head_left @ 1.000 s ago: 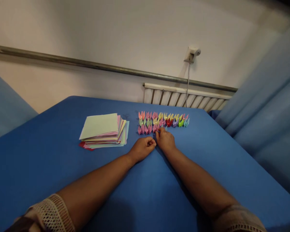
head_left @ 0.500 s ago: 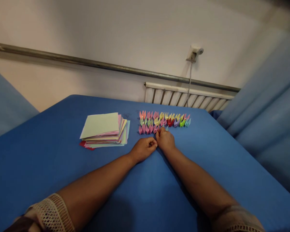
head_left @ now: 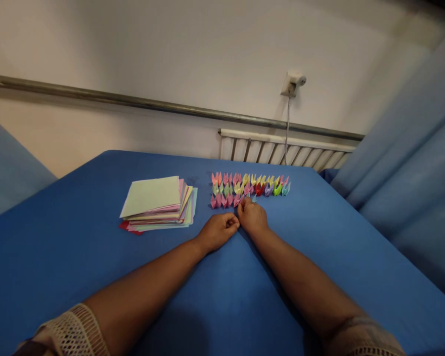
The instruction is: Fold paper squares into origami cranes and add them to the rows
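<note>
Folded paper cranes (head_left: 227, 200) in many colours stand in three rows on the blue table. My right hand (head_left: 252, 215) is at the front row, beside the pink cranes. Its fingers are closed at a light blue paper crane (head_left: 254, 199), whose tips show past the knuckles while the rest is hidden. My left hand (head_left: 218, 231) rests on the table just left of the right one, fingers curled in, with nothing visible in it. Farther left lies a stack of coloured paper sheets (head_left: 152, 197), pale green on top.
The blue table (head_left: 96, 267) reaches back toward a wall with a metal rail (head_left: 152, 102) and a white radiator (head_left: 267, 148). A socket (head_left: 292, 85) with a plug and cord is above. Blue curtains (head_left: 408, 188) hang at right and left.
The view has shifted slightly, so the things on the table appear a little lower and farther left. Both hands keep nearly the same pose and place by the front row.
</note>
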`<state>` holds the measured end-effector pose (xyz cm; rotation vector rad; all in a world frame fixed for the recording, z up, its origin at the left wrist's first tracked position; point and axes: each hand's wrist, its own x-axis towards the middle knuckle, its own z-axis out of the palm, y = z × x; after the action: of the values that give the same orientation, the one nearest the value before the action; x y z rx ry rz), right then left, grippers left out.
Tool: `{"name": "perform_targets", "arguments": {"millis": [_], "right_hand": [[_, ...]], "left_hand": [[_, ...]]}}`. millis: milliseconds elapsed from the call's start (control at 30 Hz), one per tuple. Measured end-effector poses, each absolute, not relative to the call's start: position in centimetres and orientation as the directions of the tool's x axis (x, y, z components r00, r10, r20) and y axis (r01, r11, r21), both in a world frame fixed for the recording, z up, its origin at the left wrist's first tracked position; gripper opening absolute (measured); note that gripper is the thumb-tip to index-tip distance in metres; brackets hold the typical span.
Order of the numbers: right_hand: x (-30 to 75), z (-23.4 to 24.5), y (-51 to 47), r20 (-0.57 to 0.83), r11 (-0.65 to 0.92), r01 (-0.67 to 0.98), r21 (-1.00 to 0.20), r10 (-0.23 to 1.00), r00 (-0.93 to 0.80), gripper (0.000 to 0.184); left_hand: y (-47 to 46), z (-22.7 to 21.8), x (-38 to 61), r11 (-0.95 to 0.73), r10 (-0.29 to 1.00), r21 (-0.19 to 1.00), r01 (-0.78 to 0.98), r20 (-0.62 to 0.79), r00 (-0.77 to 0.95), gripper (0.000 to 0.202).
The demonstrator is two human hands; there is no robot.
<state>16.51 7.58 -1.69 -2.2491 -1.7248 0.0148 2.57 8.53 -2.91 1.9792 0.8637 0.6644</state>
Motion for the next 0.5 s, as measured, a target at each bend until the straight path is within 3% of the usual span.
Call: {"name": "perform_targets", "arguments": {"millis": [500], "right_hand": [[16.74, -1.82, 7.3, 0.209, -0.189, 0.943, -0.273, 0.945, 0.25, 0.025]], "left_hand": [[8.52, -3.16, 2.37, -0.379, 0.763, 0.875, 0.3, 0.112, 0.637, 0.018]]}}
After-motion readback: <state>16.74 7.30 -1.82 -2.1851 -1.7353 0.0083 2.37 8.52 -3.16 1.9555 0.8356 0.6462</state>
